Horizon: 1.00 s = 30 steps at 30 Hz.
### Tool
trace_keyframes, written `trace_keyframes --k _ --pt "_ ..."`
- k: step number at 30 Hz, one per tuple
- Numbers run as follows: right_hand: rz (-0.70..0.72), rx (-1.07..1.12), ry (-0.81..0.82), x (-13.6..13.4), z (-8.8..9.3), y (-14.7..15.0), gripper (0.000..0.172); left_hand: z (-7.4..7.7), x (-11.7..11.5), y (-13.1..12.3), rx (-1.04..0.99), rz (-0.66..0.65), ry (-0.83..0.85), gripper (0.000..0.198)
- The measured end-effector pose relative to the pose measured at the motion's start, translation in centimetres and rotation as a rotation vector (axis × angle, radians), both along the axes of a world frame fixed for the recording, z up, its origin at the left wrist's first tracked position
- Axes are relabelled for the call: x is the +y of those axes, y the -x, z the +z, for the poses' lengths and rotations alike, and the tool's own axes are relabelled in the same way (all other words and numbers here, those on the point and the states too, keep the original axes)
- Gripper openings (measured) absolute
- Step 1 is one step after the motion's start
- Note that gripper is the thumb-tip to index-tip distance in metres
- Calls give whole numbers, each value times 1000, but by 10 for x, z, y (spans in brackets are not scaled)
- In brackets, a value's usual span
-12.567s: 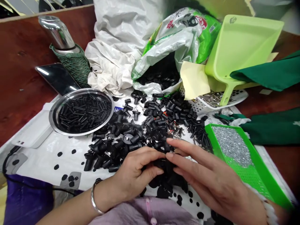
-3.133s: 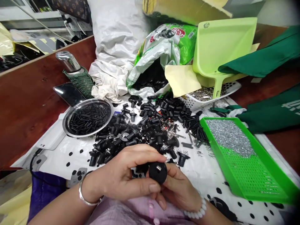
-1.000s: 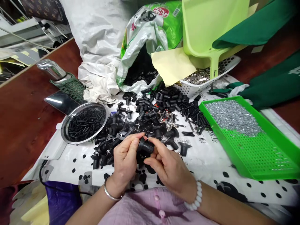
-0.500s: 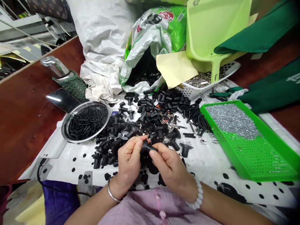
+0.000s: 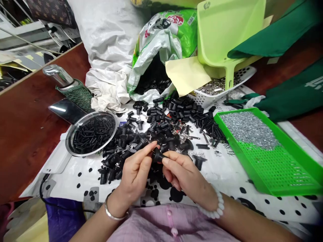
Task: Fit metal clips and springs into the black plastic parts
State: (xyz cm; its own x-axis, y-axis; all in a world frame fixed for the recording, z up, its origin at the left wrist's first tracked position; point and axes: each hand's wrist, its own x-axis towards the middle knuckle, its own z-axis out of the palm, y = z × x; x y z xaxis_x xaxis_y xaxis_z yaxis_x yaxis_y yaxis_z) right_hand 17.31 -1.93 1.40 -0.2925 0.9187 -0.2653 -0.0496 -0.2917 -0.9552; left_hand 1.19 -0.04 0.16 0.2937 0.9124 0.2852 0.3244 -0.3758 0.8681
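A flanged black plastic part (image 5: 157, 156) is between my two hands, above the near edge of a heap of similar black parts (image 5: 123, 134). My right hand (image 5: 185, 173) pinches its narrow end between thumb and fingers. At its wide end, my left hand (image 5: 137, 169) has the fingers stretched up and the thumb against or close beside the part; something small and reddish shows near the fingertips, too small to make out. Small metal pieces (image 5: 185, 135) and black ribbed pieces (image 5: 214, 129) lie beyond my hands.
On the left are a metal bowl (image 5: 113, 132) of black ribbed pieces, a phone (image 5: 66, 110) and a netted bottle (image 5: 75, 92). A green tray (image 5: 272, 168) with small silvery pieces lies right. Behind stand an open bag (image 5: 189, 37), a white basket (image 5: 210, 98) and a dustpan (image 5: 227, 30).
My left fingers have straightened and loosened from a pinch at the part's wide end. My right hand still pinches the narrow end, and the part sits slightly lower and more upright.
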Motion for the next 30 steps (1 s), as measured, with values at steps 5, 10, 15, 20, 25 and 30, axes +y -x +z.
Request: trace_keyframes --k 5,10,15,20,25,30 --pt "-54 -228 -324 -5 -5 0 18 -4 -3 2 185 -81 -221 43" --pt "-65 -229 -359 -9 -7 7 13 -10 -11 -4 80 -8 -163 41" --pt "-3 -16 -203 -14 -7 14 19 -12 -23 -2 -112 -37 -45 36" --pt "77 143 -43 -14 -11 19 31 -15 -24 -2 -238 -81 13 35" --pt "137 91 -42 -10 -5 3 31 -6 -15 2 -118 -199 -110 34" --pt "-60 -283 -210 8 11 -47 22 -3 6 14 99 -95 -323 45"
